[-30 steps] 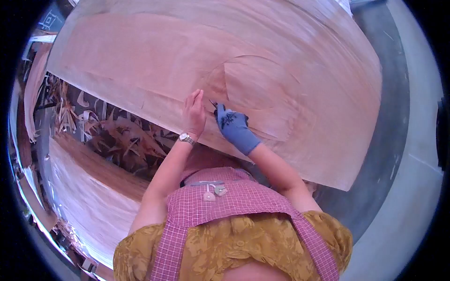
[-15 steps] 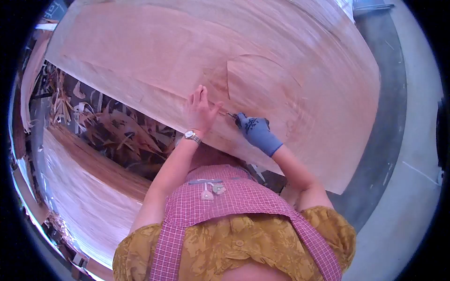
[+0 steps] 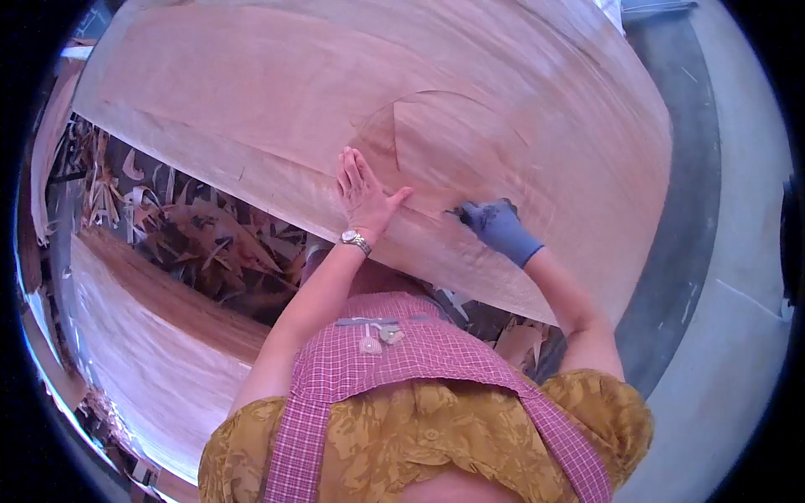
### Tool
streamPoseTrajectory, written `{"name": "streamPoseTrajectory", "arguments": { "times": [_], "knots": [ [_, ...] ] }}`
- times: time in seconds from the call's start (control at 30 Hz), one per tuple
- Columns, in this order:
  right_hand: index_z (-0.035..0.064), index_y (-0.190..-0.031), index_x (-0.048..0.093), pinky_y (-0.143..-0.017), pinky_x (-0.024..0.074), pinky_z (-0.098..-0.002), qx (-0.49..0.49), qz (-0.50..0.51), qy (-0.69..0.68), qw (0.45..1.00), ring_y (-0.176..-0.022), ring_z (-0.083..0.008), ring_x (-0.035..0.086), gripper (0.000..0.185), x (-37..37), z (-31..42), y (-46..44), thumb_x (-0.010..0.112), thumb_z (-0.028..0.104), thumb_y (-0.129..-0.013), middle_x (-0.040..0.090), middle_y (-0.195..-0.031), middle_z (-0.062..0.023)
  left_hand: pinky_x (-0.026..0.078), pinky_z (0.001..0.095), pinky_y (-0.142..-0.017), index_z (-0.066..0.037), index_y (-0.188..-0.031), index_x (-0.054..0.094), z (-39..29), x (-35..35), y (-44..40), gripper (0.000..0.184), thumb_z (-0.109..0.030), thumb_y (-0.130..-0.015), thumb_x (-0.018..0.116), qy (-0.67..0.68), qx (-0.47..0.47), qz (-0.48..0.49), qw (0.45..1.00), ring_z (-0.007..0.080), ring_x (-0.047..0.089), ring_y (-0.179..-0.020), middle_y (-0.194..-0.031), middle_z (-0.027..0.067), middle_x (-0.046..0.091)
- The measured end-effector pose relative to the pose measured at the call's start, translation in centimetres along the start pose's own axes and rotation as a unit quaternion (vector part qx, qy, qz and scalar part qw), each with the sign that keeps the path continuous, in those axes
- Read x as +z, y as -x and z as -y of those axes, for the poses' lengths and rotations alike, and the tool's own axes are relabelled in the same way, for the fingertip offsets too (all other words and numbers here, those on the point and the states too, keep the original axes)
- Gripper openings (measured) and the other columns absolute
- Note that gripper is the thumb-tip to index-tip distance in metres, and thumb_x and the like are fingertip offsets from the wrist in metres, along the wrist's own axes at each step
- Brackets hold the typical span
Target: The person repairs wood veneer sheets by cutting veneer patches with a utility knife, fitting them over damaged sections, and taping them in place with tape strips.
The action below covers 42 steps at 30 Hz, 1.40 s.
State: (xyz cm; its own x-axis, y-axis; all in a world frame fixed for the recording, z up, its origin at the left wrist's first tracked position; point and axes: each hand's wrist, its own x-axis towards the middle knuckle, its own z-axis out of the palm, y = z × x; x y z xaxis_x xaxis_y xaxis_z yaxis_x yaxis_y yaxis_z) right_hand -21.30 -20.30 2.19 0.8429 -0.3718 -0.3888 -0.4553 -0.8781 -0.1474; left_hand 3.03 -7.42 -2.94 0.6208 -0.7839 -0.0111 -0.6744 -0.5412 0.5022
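A large sheet of pinkish wood veneer (image 3: 251,92) spreads out before me, with a thin curved line and a darker triangular patch near its middle. My left hand (image 3: 366,197), bare and with a watch at the wrist, lies on the sheet near its front edge, fingers stretched and thumb apart. To its right, my right hand (image 3: 496,228), in a blue glove with dark fingertips, is closed round a small dark tool (image 3: 455,212). The tool's tip points left, at the sheet's surface; its exact kind is too small to tell.
Veneer scraps (image 3: 210,239) litter the gap at the left, below the sheet's edge. Another stack of veneer (image 3: 151,335) stands at the lower left. Grey floor (image 3: 746,251) runs along the right.
My right hand has moved right across the sheet with the tool, away from my left hand. My left hand has shifted slightly right, and its thumb has spread outward.
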Motion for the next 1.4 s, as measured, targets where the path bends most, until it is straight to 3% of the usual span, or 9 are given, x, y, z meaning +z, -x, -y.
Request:
{"name": "streamPoseTrajectory", "arguments": {
  "times": [0.07, 0.27, 0.33, 0.5, 0.63, 0.83, 1.13, 1.23, 1.4],
  "knots": [
    [0.0181, -0.105, 0.061, -0.067, 0.0496, -0.0457, 0.016, 0.042, 0.031, 0.998, -0.077, -0.0303, 0.067, 0.015, -1.3, -0.7, 1.1, 0.054, 0.024, -0.093, 0.069, -0.087, -0.0108, 0.022, 0.05, -0.115, 0.008, -0.147, 0.02, 0.1, 0.1, 0.2, 0.123, -0.06, -0.063, 0.079, 0.001, 0.004, -0.013, 1.0, 0.0358, 0.019, -0.144, -0.153, 0.0199, 0.023],
    [0.0141, -0.106, 0.059, -0.068, 0.0514, -0.0453, -0.012, -0.088, -0.065, 0.994, -0.082, -0.0305, 0.066, 0.015, -5.7, 2.5, -2.6, 0.052, 0.019, -0.093, 0.066, -0.09, -0.0132, 0.022, 0.0508, -0.113, 0.003, -0.15, 0.018, 0.4, 0.1, 0.3, 0.12, -0.058, -0.066, 0.078, 0.017, -0.006, 0.011, 1.0, 0.0359, 0.02, -0.145, -0.153, 0.0198, 0.024],
    [0.0147, -0.107, 0.059, -0.069, 0.0523, -0.0448, -0.075, -0.144, -0.031, 0.986, -0.081, -0.0311, 0.067, 0.017, -2.6, 3.4, -7.0, 0.052, 0.018, -0.093, 0.066, -0.091, -0.0119, 0.022, 0.0514, -0.112, 0.0, -0.151, 0.018, 0.4, 0.5, 0.1, 0.117, -0.056, -0.068, 0.077, 0.031, -0.007, -0.004, 0.999, 0.0359, 0.021, -0.144, -0.154, 0.0196, 0.024],
    [0.0151, -0.112, 0.058, -0.071, 0.0528, -0.0435, -0.093, -0.079, 0.06, 0.991, -0.082, -0.0297, 0.067, 0.021, -1.0, 6.1, -13.2, 0.054, 0.02, -0.091, 0.066, -0.093, -0.0137, 0.025, 0.0503, -0.112, -0.004, -0.151, 0.02, 0.4, 0.3, -0.1, 0.106, -0.04, -0.07, 0.079, 0.032, -0.028, -0.008, 0.999, 0.0359, 0.028, -0.141, -0.153, 0.0168, 0.027],
    [0.0148, -0.11, 0.056, -0.068, 0.0534, -0.0438, -0.097, -0.051, 0.108, 0.988, -0.08, -0.0297, 0.068, 0.02, -1.9, 6.6, -13.6, 0.055, 0.022, -0.091, 0.067, -0.09, -0.0126, 0.027, 0.0492, -0.111, -0.002, -0.152, 0.017, 0.0, 0.0, -0.1, 0.119, -0.047, -0.064, 0.083, -0.022, -0.021, 0.007, 1.0, 0.0328, 0.027, -0.141, -0.152, 0.0164, 0.026],
    [0.0143, -0.111, 0.054, -0.056, 0.0523, -0.0453, -0.024, -0.046, 0.066, 0.996, -0.071, -0.0308, 0.069, 0.021, -1.3, 4.4, -9.2, 0.054, 0.024, -0.093, 0.067, -0.085, -0.012, 0.025, 0.0494, -0.112, -0.002, -0.152, 0.017, -0.2, -0.4, -0.2, 0.122, -0.05, -0.061, 0.084, -0.003, -0.024, 0.038, 0.999, 0.0346, 0.026, -0.141, -0.153, 0.016, 0.026],
    [0.0113, -0.111, 0.05, -0.055, 0.053, -0.0487, 0.185, 0.031, 0.068, 0.98, -0.071, -0.0347, 0.069, 0.019, 0.9, 5.9, -1.3, 0.05, 0.023, -0.096, 0.066, -0.082, -0.0159, 0.022, 0.0522, -0.113, -0.002, -0.153, 0.016, -0.3, -0.4, -0.1, 0.127, -0.063, -0.061, 0.079, 0.002, -0.014, 0.029, 0.999, 0.0362, 0.023, -0.143, -0.154, 0.0176, 0.024],
    [0.01, -0.113, 0.048, -0.054, 0.0528, -0.0507, 0.242, 0.015, -0.037, 0.97, -0.07, -0.0371, 0.069, 0.022, 3.6, 6.8, 1.7, 0.05, 0.022, -0.095, 0.066, -0.081, -0.0167, 0.022, 0.0527, -0.113, -0.001, -0.153, 0.014, -0.6, -0.5, -0.2, 0.128, -0.062, -0.061, 0.08, -0.005, -0.021, 0.036, 0.999, 0.0366, 0.022, -0.143, -0.154, 0.0172, 0.022],
    [0.0099, -0.114, 0.052, -0.057, 0.0524, -0.0481, 0.28, -0.032, -0.029, 0.959, -0.072, -0.0346, 0.068, 0.024, 7.1, 7.6, 4.7, 0.051, 0.025, -0.095, 0.066, -0.081, -0.0161, 0.02, 0.0543, -0.114, -0.001, -0.153, 0.014, -0.7, -1.0, -0.3, 0.128, -0.066, -0.062, 0.077, -0.004, -0.023, 0.043, 0.999, 0.038, 0.019, -0.144, -0.155, 0.019, 0.021]
  ]
}}
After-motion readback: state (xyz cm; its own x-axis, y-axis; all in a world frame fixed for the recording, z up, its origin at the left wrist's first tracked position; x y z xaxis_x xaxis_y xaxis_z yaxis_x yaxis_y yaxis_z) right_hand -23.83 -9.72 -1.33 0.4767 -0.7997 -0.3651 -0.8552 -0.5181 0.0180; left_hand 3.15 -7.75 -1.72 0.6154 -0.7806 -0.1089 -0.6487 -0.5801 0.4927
